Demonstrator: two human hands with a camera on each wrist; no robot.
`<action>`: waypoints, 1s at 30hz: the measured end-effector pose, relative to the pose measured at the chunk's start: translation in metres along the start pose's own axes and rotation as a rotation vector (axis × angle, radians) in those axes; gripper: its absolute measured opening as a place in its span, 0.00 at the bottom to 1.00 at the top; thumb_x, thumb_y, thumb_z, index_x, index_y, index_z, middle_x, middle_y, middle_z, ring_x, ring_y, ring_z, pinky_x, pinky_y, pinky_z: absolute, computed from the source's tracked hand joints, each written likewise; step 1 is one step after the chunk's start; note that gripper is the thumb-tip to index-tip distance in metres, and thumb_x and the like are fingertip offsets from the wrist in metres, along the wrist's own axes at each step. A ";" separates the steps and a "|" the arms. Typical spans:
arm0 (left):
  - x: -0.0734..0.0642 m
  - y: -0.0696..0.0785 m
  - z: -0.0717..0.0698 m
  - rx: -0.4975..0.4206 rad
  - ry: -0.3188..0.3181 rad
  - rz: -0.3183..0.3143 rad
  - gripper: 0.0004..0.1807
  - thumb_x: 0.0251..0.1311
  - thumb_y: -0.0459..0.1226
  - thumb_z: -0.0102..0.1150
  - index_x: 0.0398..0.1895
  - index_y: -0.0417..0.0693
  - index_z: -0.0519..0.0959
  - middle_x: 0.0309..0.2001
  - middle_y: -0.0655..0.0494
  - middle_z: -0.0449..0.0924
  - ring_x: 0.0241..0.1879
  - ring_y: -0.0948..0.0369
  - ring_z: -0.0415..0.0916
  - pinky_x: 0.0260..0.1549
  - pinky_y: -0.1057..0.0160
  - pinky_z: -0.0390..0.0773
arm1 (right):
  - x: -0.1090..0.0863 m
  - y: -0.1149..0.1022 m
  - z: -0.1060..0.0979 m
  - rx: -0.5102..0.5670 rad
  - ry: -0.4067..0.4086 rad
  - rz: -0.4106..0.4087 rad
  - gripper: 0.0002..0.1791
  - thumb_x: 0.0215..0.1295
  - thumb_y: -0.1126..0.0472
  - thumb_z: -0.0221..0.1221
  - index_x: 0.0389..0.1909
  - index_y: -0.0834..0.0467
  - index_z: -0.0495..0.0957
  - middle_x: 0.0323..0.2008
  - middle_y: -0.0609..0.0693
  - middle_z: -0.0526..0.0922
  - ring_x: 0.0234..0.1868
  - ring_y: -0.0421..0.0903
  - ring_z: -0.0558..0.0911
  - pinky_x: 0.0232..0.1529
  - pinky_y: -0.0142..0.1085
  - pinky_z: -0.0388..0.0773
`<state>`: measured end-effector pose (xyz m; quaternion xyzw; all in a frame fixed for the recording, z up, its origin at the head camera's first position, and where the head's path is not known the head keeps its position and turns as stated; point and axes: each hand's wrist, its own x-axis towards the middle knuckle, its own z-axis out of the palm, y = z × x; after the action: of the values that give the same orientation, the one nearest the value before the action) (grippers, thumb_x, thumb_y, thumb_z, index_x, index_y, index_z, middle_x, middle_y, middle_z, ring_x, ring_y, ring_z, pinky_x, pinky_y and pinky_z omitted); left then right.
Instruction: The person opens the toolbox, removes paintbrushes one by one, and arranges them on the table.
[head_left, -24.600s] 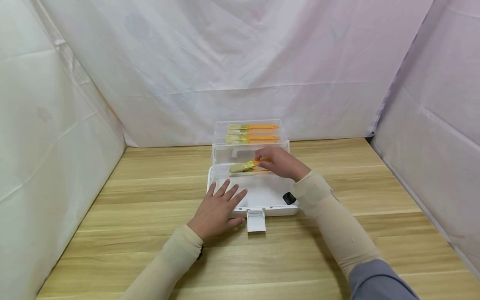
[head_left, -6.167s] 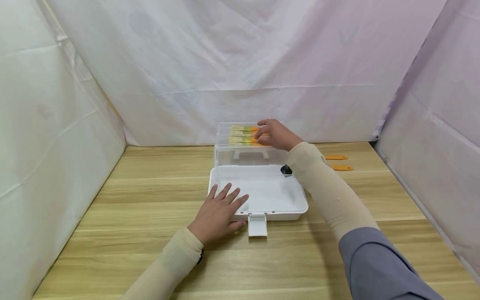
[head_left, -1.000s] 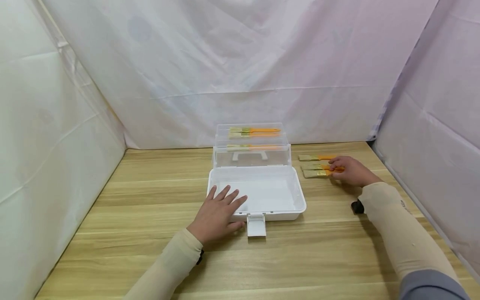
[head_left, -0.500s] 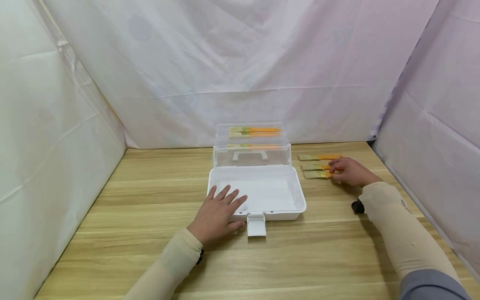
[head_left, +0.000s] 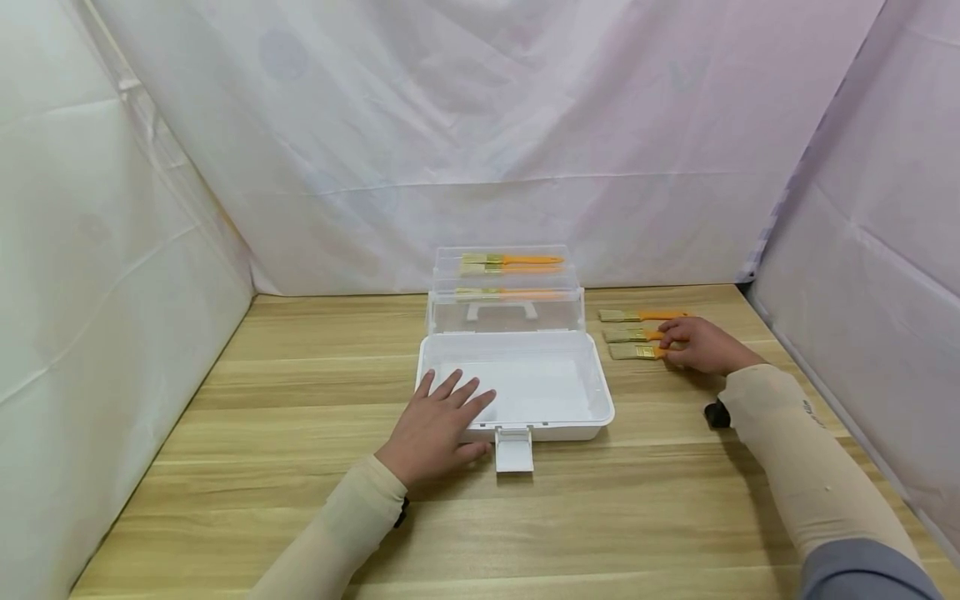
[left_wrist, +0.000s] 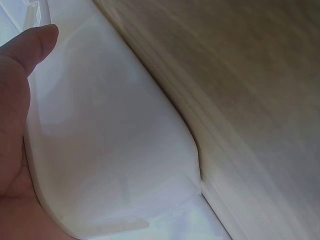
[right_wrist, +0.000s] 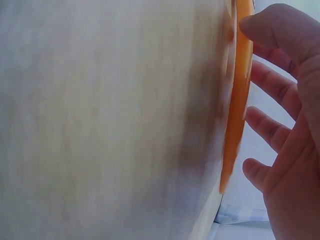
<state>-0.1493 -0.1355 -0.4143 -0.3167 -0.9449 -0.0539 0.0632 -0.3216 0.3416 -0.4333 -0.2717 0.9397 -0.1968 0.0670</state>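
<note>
Fingers spread, my left hand (head_left: 438, 429) rests over the front left corner of an open white plastic box (head_left: 606, 392), its thumb along the outer front wall. On the right of the table, my right hand (head_left: 697, 343) pinches the orange handle (right_wrist: 239, 85) of a flat paintbrush (head_left: 633, 352) with pale bristles, low over the wood. Behind that brush lie a second paintbrush (head_left: 626, 335) and a third paintbrush (head_left: 622, 316), side by side with bristles to the left. Three more orange-handled paintbrushes (head_left: 532, 260) are seen in the raised clear part of the box.
A white handle (head_left: 501, 311) shows through the box's clear upright part. From the front rim a white latch flap (head_left: 513, 454) hangs down. The wooden table (head_left: 262, 400) is enclosed by a pale cloth at the back (head_left: 360, 150) and sides.
Earlier, brushes came out of the box to the right side of the table. In the last second, the pinched brush shifts slightly toward me, away from the middle one; my left hand stays put.
</note>
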 end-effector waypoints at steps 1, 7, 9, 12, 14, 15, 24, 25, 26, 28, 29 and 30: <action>0.000 0.000 0.000 0.001 0.001 0.001 0.37 0.62 0.59 0.59 0.72 0.56 0.68 0.67 0.48 0.71 0.71 0.46 0.61 0.67 0.37 0.52 | 0.000 0.000 0.000 0.000 -0.001 0.001 0.05 0.61 0.62 0.67 0.32 0.61 0.84 0.55 0.68 0.78 0.58 0.68 0.74 0.61 0.62 0.63; 0.000 0.000 0.000 0.000 0.002 0.000 0.37 0.62 0.59 0.60 0.72 0.56 0.68 0.67 0.48 0.71 0.71 0.46 0.61 0.67 0.37 0.52 | 0.001 0.001 0.000 0.007 -0.008 0.014 0.04 0.61 0.64 0.67 0.34 0.61 0.85 0.57 0.68 0.77 0.60 0.67 0.73 0.62 0.62 0.62; 0.000 0.000 0.000 -0.001 0.002 -0.001 0.37 0.62 0.59 0.60 0.72 0.56 0.69 0.67 0.48 0.71 0.71 0.46 0.61 0.67 0.37 0.52 | 0.001 0.002 0.000 0.010 -0.012 0.020 0.03 0.61 0.65 0.66 0.34 0.60 0.85 0.57 0.68 0.77 0.60 0.67 0.72 0.62 0.62 0.61; 0.000 0.000 0.000 -0.004 0.001 -0.003 0.37 0.62 0.59 0.60 0.72 0.56 0.68 0.67 0.48 0.71 0.71 0.46 0.61 0.68 0.37 0.51 | 0.001 0.001 0.000 0.007 -0.019 0.022 0.04 0.61 0.68 0.65 0.35 0.59 0.86 0.57 0.68 0.76 0.60 0.67 0.72 0.62 0.63 0.61; 0.000 0.000 0.000 -0.007 0.000 -0.005 0.37 0.62 0.59 0.60 0.72 0.56 0.68 0.68 0.48 0.71 0.71 0.46 0.61 0.68 0.37 0.51 | 0.001 0.000 0.000 0.001 -0.022 0.020 0.05 0.61 0.69 0.64 0.35 0.58 0.86 0.57 0.68 0.76 0.60 0.68 0.72 0.62 0.63 0.61; 0.000 0.000 0.000 -0.007 -0.001 -0.005 0.37 0.62 0.59 0.60 0.72 0.56 0.68 0.68 0.48 0.71 0.71 0.46 0.61 0.68 0.37 0.51 | 0.001 0.000 0.000 0.000 -0.023 0.019 0.05 0.60 0.69 0.63 0.35 0.58 0.86 0.57 0.68 0.76 0.60 0.68 0.72 0.62 0.63 0.61; 0.000 -0.001 0.001 0.007 0.004 -0.003 0.36 0.62 0.59 0.59 0.72 0.56 0.69 0.67 0.49 0.72 0.70 0.46 0.62 0.68 0.38 0.52 | -0.001 -0.002 -0.001 -0.001 -0.031 0.029 0.06 0.61 0.69 0.62 0.35 0.58 0.86 0.58 0.69 0.76 0.61 0.68 0.71 0.62 0.63 0.61; 0.000 -0.001 0.001 0.007 0.005 -0.002 0.36 0.62 0.59 0.59 0.72 0.56 0.69 0.67 0.49 0.72 0.70 0.46 0.62 0.68 0.38 0.52 | 0.000 -0.002 0.000 0.002 -0.032 0.033 0.06 0.61 0.69 0.62 0.36 0.58 0.86 0.58 0.69 0.76 0.61 0.68 0.71 0.63 0.63 0.60; 0.000 -0.001 0.001 0.007 0.007 -0.002 0.36 0.62 0.59 0.59 0.72 0.56 0.69 0.67 0.49 0.72 0.70 0.46 0.62 0.68 0.38 0.52 | -0.001 -0.002 0.000 0.005 -0.034 0.037 0.06 0.62 0.69 0.62 0.36 0.58 0.86 0.58 0.69 0.76 0.61 0.68 0.71 0.63 0.63 0.60; 0.000 -0.001 0.001 0.006 0.009 -0.001 0.36 0.62 0.59 0.59 0.72 0.56 0.69 0.67 0.49 0.72 0.70 0.46 0.62 0.67 0.38 0.52 | -0.001 -0.002 0.000 0.015 -0.038 0.048 0.06 0.62 0.69 0.62 0.36 0.58 0.86 0.59 0.69 0.75 0.62 0.68 0.71 0.63 0.63 0.60; 0.000 -0.001 0.001 0.006 0.010 -0.001 0.36 0.62 0.59 0.60 0.71 0.56 0.69 0.67 0.49 0.72 0.70 0.46 0.62 0.67 0.38 0.52 | -0.001 -0.002 0.000 0.017 -0.040 0.052 0.06 0.63 0.69 0.62 0.37 0.58 0.86 0.59 0.69 0.75 0.62 0.68 0.70 0.63 0.63 0.60; 0.000 -0.001 0.001 0.005 0.010 -0.001 0.36 0.62 0.59 0.60 0.71 0.56 0.69 0.67 0.49 0.72 0.70 0.46 0.62 0.67 0.38 0.52 | -0.001 -0.002 0.000 0.018 -0.041 0.055 0.06 0.63 0.68 0.62 0.37 0.58 0.86 0.60 0.69 0.75 0.62 0.68 0.70 0.63 0.63 0.60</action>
<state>-0.1500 -0.1357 -0.4156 -0.3156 -0.9449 -0.0532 0.0689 -0.3200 0.3402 -0.4329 -0.2491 0.9434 -0.1978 0.0942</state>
